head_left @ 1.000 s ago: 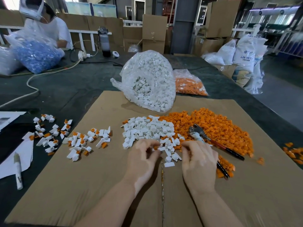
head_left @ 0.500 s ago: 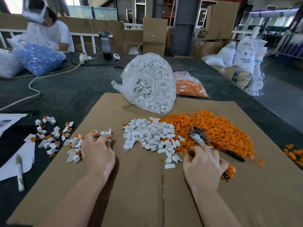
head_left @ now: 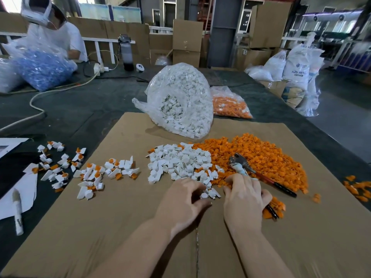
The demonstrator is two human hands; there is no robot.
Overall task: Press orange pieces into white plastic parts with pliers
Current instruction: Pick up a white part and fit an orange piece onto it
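Reaching into the near edge of the white parts pile [head_left: 180, 163], the left hand [head_left: 183, 201] is curling its fingers loosely around loose pieces, while the right hand [head_left: 244, 197] is lying over the pliers [head_left: 261, 175] beside that pile, grip unclear; the orange pieces [head_left: 261, 155] are lying just right of it, so a hasty pinch risks scattering parts.

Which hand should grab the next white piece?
Probably the left hand: its fingers hover right at the near edge of the white pieces. The right hand lies over the pliers by the orange pile, so it looks busy with the tool.
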